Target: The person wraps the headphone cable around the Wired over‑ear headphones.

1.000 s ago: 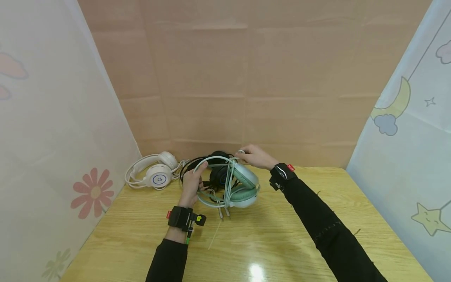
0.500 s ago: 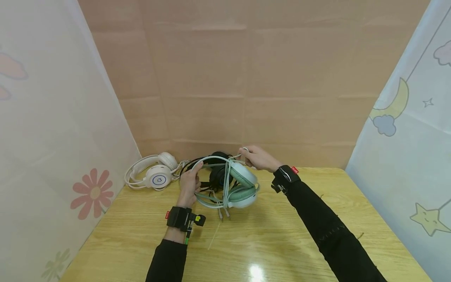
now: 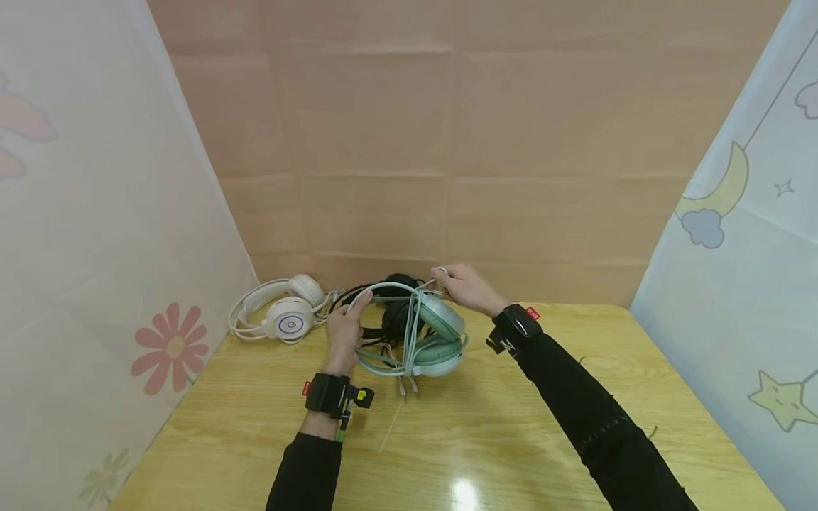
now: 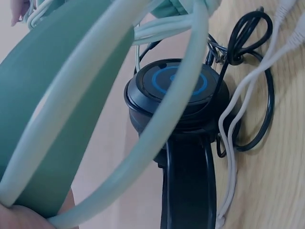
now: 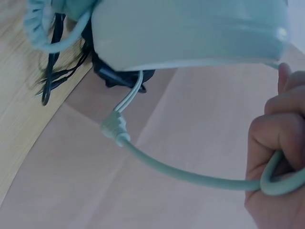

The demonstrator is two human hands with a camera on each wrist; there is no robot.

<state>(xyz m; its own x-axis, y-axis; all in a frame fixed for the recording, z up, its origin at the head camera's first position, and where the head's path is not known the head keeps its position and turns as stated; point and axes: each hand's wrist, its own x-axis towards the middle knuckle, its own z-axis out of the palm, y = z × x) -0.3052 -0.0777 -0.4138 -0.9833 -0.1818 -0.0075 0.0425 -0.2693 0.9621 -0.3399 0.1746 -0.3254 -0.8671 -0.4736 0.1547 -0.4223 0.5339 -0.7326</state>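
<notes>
Mint-green headphones [image 3: 441,316] are held up near the back of the table, a cable wound across their headband. My left hand [image 3: 343,337] grips the headband on its left side. In the left wrist view the two thin rails of the headband [image 4: 52,119] run into that hand. Beyond the right ear cup, my right hand [image 3: 469,287] holds a length of the mint cable [image 5: 186,176] in curled fingers, with a loop sticking out of the fist. A ribbed cable joint [image 5: 115,128] hangs between hand and ear cup. Black headphones [image 4: 190,186] lie behind, partly hidden.
White headphones [image 3: 289,323] lie to the left against the back. Two white plugs [image 4: 298,36] and their wires rest beside the black cable [image 4: 267,109]. A brown paper backdrop [image 3: 364,177] closes off the back, and printed sheets stand at both sides.
My right hand has drawn slightly to the right, away from the ear cup, pulling out a short length of cable. My left hand keeps its grip on the headband almost unmoved.
</notes>
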